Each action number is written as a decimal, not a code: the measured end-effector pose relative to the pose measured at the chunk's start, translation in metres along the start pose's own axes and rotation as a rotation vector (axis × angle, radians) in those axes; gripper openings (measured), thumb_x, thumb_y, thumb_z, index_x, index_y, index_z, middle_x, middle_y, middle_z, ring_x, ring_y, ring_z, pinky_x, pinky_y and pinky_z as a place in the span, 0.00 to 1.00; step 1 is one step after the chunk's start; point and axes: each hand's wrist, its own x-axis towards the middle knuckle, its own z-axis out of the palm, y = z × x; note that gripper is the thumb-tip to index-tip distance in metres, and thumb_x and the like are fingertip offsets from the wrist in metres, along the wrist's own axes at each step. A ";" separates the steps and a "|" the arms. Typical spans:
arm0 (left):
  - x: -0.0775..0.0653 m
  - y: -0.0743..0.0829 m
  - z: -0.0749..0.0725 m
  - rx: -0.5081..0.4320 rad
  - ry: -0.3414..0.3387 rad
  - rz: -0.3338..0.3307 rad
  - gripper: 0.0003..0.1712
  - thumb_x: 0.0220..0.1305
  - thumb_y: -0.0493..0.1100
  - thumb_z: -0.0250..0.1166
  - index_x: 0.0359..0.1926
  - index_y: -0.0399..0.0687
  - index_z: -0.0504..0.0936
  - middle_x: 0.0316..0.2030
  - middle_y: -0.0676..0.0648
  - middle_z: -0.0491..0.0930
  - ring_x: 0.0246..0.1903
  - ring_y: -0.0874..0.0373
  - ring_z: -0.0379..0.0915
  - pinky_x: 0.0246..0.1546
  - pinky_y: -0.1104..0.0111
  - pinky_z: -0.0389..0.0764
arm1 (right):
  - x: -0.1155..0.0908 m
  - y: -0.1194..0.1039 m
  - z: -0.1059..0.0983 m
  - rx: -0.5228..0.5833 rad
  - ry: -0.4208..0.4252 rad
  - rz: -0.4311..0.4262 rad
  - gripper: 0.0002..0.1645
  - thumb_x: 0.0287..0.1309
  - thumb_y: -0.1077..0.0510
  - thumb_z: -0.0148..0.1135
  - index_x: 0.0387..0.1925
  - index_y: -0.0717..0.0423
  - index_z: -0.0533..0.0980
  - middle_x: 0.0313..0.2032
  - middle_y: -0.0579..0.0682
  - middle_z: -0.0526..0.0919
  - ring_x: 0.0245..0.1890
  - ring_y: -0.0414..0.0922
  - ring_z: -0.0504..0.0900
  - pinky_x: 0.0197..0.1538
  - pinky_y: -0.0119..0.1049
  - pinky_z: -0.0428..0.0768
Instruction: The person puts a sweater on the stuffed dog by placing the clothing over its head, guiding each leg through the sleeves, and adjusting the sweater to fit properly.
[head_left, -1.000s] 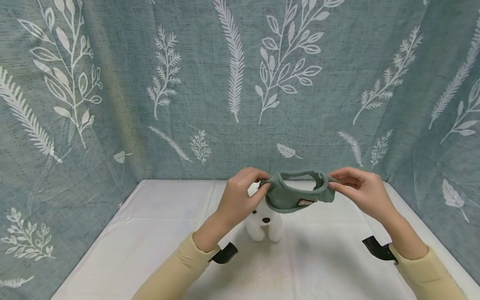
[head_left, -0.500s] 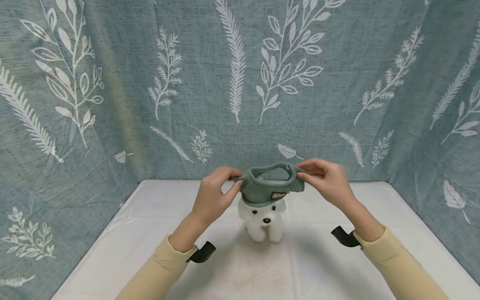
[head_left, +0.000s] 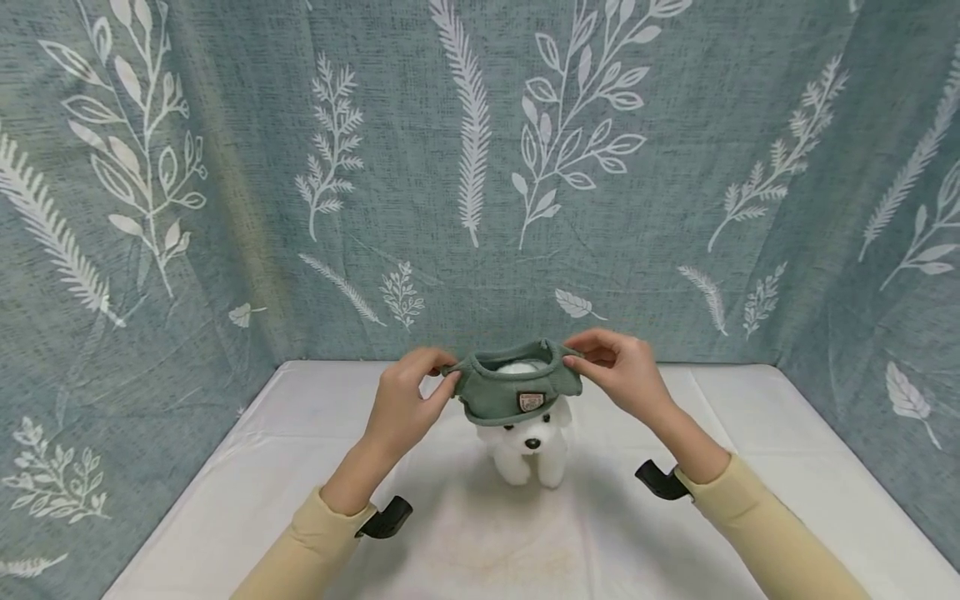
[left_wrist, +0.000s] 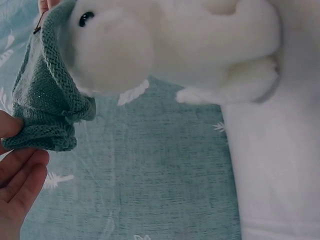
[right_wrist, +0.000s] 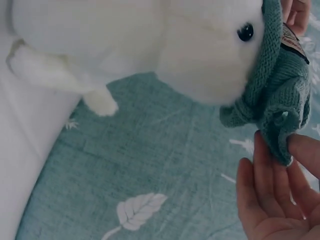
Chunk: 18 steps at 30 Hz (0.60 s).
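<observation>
Pinched the knit (head_left: 491,398) in left hand (head_left: 407,398) and right hand (head_left: 626,375) — ringed only the dog (head_left: 519,457) crown-high between fingers, left its body below bare.

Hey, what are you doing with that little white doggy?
A person's left hand and right hand are pinching opposite sides of a green knitted piece at the head of a white toy dog. White fur shows through its top opening, while the dog's nose and legs are uncovered. The dog is on the white table.
</observation>
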 end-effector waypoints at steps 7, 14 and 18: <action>-0.010 -0.010 0.008 0.001 -0.014 -0.024 0.05 0.58 0.36 0.67 0.37 0.47 0.82 0.34 0.49 0.82 0.33 0.57 0.77 0.35 0.66 0.78 | -0.003 0.004 0.007 0.001 -0.010 0.044 0.12 0.56 0.53 0.67 0.42 0.51 0.82 0.35 0.48 0.86 0.31 0.38 0.83 0.33 0.33 0.81; -0.019 -0.015 0.018 -0.021 -0.029 -0.042 0.04 0.58 0.35 0.66 0.35 0.47 0.82 0.33 0.49 0.82 0.33 0.59 0.77 0.35 0.66 0.80 | -0.007 0.009 0.011 -0.010 -0.038 0.120 0.11 0.57 0.54 0.66 0.41 0.51 0.83 0.35 0.49 0.86 0.32 0.41 0.84 0.34 0.34 0.80; -0.024 -0.017 0.024 -0.020 -0.050 -0.065 0.04 0.59 0.36 0.66 0.35 0.48 0.82 0.33 0.50 0.82 0.32 0.59 0.77 0.33 0.67 0.79 | -0.010 0.013 0.014 -0.032 -0.045 0.206 0.10 0.58 0.54 0.65 0.40 0.52 0.83 0.37 0.51 0.86 0.34 0.44 0.84 0.35 0.36 0.81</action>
